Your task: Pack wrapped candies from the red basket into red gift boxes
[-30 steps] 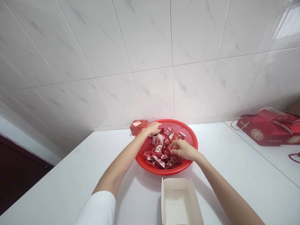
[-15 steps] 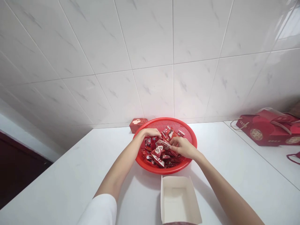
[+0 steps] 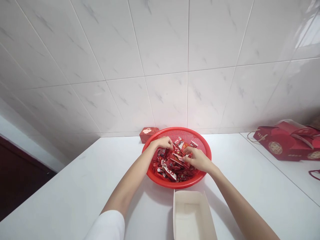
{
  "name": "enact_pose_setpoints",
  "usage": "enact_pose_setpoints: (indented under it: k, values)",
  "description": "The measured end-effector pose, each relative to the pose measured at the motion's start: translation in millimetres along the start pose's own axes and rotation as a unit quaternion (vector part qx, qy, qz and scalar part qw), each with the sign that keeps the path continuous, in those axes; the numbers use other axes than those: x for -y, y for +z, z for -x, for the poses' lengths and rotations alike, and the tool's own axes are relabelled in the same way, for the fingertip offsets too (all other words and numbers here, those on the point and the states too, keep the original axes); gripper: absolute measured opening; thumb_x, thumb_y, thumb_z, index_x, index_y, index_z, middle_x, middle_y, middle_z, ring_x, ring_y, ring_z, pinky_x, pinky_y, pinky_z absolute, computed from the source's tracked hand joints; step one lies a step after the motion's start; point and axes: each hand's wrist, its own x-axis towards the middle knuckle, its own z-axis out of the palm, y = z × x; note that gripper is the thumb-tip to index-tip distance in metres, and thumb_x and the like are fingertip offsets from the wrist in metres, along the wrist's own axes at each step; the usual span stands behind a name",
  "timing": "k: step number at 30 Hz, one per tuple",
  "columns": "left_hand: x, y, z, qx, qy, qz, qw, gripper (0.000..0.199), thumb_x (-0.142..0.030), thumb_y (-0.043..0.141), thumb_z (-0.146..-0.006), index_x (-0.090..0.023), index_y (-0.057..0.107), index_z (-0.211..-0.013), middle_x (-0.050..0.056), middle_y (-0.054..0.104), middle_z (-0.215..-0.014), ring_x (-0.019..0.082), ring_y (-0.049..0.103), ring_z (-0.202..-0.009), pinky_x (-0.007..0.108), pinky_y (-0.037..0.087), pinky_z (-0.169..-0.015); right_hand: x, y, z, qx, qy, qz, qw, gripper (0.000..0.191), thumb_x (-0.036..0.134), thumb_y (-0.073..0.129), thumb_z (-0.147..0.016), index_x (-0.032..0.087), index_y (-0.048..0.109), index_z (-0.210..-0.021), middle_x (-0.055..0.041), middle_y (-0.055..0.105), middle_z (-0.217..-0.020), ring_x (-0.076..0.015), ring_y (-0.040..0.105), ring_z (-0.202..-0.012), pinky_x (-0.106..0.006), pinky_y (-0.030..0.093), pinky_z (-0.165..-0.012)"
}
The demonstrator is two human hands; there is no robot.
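A red plastic colander [image 3: 207, 150] holds a heap of small red snack packets [image 3: 170, 171] with white and black print. My left hand [image 3: 164, 143] is over the colander's left side, its fingers curled down at the heap; what they grip is hidden. From the right, my right hand [image 3: 198, 159] reaches in, thumb and fingers closed about the edge of a red packet in the middle of the pile. Close in front of the colander stands an open paper box [image 3: 191, 216], its pale inside bare.
A small red box [image 3: 148, 134] stands behind the colander's left edge, near the tiled wall [image 3: 165, 93]. Red gift boxes [image 3: 280, 141] with rope handles stand at the right, by a seam in the white tabletop [image 3: 82, 186]. A dark red cord [image 3: 314, 174] lies at the right edge.
My left fingers have lifted slightly and curled more. The white-labelled packet between my hands has tipped down into the heap. The view has shifted a little.
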Motion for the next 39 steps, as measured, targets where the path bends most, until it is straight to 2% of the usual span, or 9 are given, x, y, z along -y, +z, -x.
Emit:
enact_pose_setpoints:
  k: [7, 14, 17, 22, 24, 26, 29, 34, 39]
  values:
    - [-7.1, 12.3, -9.1, 0.033, 0.002, -0.063, 0.997, 0.029, -0.035, 0.083, -0.057, -0.020, 0.075, -0.081, -0.001, 0.069, -0.072, 0.016, 0.057, -0.063, 0.024, 0.041, -0.059, 4.8, -1.1, 1.3, 0.007, 0.021, -0.007, 1.000, 0.012, 0.029, 0.064, -0.085, 0.020, 0.062, -0.092, -0.0056, 0.072, -0.097, -0.0199, 0.065, -0.077, -0.032, 0.045, -0.071]
    - [-14.0, 12.8, -7.4, 0.093, 0.050, -0.023, 0.994, 0.014, -0.021, 0.077, -0.065, -0.018, 0.078, -0.079, -0.001, 0.070, -0.071, 0.015, 0.059, -0.065, 0.024, 0.044, -0.064, 5.5, -1.4, 1.4, 0.009, 0.021, -0.006, 1.000, 0.012, 0.026, 0.061, -0.085, 0.020, 0.060, -0.096, -0.0052, 0.070, -0.096, -0.0198, 0.065, -0.076, -0.032, 0.047, -0.070]
    - [-17.1, 4.2, -0.5, 0.093, 0.109, 0.072, 0.987, 0.024, -0.028, 0.080, -0.067, -0.018, 0.079, -0.088, 0.002, 0.074, -0.084, 0.016, 0.064, -0.077, 0.026, 0.048, -0.073, 4.9, -1.1, 1.4, 0.001, 0.027, 0.003, 1.000, 0.031, 0.027, 0.062, -0.085, 0.018, 0.057, -0.114, -0.0097, 0.069, -0.109, -0.0246, 0.067, -0.092, -0.036, 0.048, -0.079]
    - [-26.5, -8.2, 14.2, 0.017, 0.168, 0.237, 0.957, 0.046, -0.040, 0.087, -0.062, -0.014, 0.076, -0.099, 0.005, 0.073, -0.090, 0.016, 0.063, -0.081, 0.028, 0.049, -0.079, 3.6, -2.1, 1.7, -0.034, 0.011, -0.055, 0.998, 0.056, 0.029, 0.063, -0.086, 0.018, 0.045, -0.137, -0.0146, 0.060, -0.136, -0.0292, 0.059, -0.124, -0.043, 0.046, -0.099]
    - [-31.0, -8.5, 18.0, 0.008, 0.174, 0.256, 0.951, 0.048, -0.041, 0.088, -0.062, -0.014, 0.075, -0.100, 0.004, 0.072, -0.088, 0.014, 0.061, -0.079, 0.027, 0.048, -0.078, 3.1, -2.7, 1.2, -0.037, 0.008, -0.082, 0.996, 0.054, 0.033, 0.063, -0.088, 0.019, 0.045, -0.137, -0.0135, 0.064, -0.131, -0.0292, 0.063, -0.118, -0.043, 0.049, -0.096]
    - [-34.7, -6.7, 20.0, 0.015, 0.182, 0.260, 0.948, 0.047, -0.039, 0.088, -0.063, -0.014, 0.074, -0.100, 0.003, 0.071, -0.087, 0.013, 0.060, -0.077, 0.027, 0.048, -0.077, 2.3, -3.0, 0.2, -0.028, 0.017, -0.116, 0.993, 0.050, 0.040, 0.061, -0.090, 0.020, 0.048, -0.134, -0.0119, 0.069, -0.120, -0.0273, 0.070, -0.098, -0.042, 0.054, -0.084]
    - [-37.6, -3.1, 20.2, 0.027, 0.190, 0.261, 0.946, 0.044, -0.037, 0.087, -0.065, -0.014, 0.073, -0.100, 0.004, 0.071, -0.088, 0.014, 0.061, -0.079, 0.027, 0.048, -0.077, 0.1, -2.7, -2.1, -0.015, 0.042, -0.159, 0.986, 0.048, 0.042, 0.060, -0.090, 0.018, 0.049, -0.130, -0.0088, 0.072, -0.099, -0.0221, 0.069, -0.068, -0.038, 0.055, -0.066]
    - [-37.0, -2.2, 19.2, 0.049, 0.189, 0.278, 0.941, 0.045, -0.034, 0.086, -0.065, -0.015, 0.073, -0.103, 0.004, 0.071, -0.090, 0.014, 0.062, -0.079, 0.029, 0.049, -0.077, -3.5, -1.3, -4.4, -0.038, 0.046, -0.183, 0.981, 0.048, 0.035, 0.064, -0.086, 0.016, 0.051, -0.128, -0.0061, 0.071, -0.087, -0.0203, 0.067, -0.064, -0.033, 0.053, -0.060]
    - [-34.5, -5.4, 17.8, 0.031, 0.186, 0.274, 0.943, 0.042, -0.035, 0.084, -0.067, -0.014, 0.074, -0.103, 0.006, 0.073, -0.094, 0.016, 0.063, -0.084, 0.029, 0.049, -0.081, -1.6, -3.1, -2.9, -0.069, 0.052, -0.202, 0.976, 0.037, 0.033, 0.059, -0.087, 0.020, 0.053, -0.120, -0.0010, 0.066, -0.077, -0.0172, 0.064, -0.056, -0.031, 0.052, -0.056]
